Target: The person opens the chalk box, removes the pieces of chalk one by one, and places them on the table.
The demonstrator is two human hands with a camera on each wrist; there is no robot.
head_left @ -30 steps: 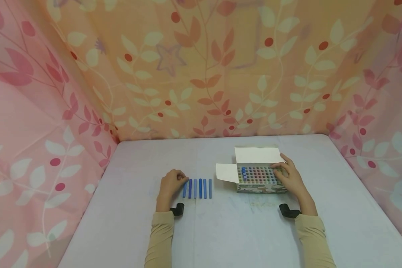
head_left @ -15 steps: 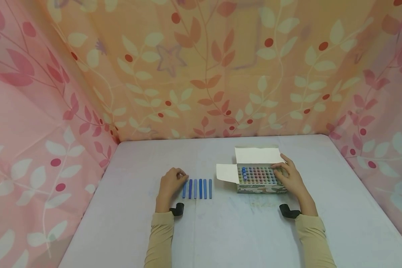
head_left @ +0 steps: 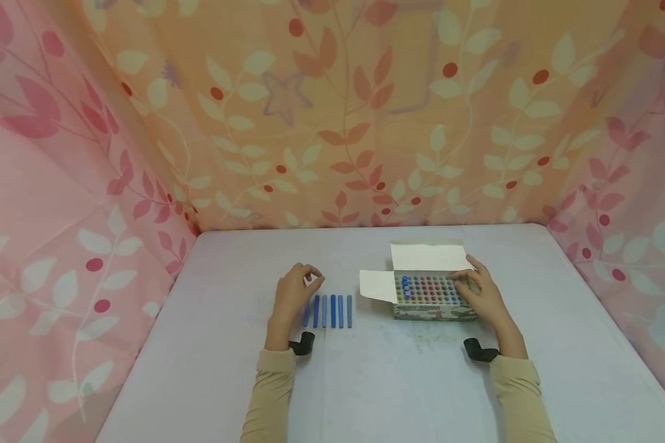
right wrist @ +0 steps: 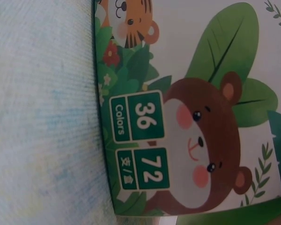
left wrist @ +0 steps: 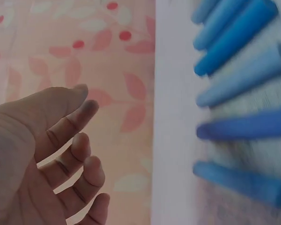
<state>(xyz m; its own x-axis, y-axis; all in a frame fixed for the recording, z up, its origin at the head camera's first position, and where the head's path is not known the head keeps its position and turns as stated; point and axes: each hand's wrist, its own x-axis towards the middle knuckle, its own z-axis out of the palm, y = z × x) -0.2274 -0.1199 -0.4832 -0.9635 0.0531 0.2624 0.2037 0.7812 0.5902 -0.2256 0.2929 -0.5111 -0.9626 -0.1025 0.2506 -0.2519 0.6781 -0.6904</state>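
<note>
On the table [head_left: 410,381], the 36-colour chalk box [head_left: 435,312] sits toward the far right corner, its white flaps [head_left: 425,257] folded out, presumably to expose the contents. The right hand [head_left: 483,295] lies over the box's right side, seemingly to steady it, though whether it grips cannot be told. Left of the box, the left hand [head_left: 295,295], loosely curled and holding nothing, hovers near six blue chalk sticks [head_left: 333,311], probably spaced apart for easy pinching.
</note>
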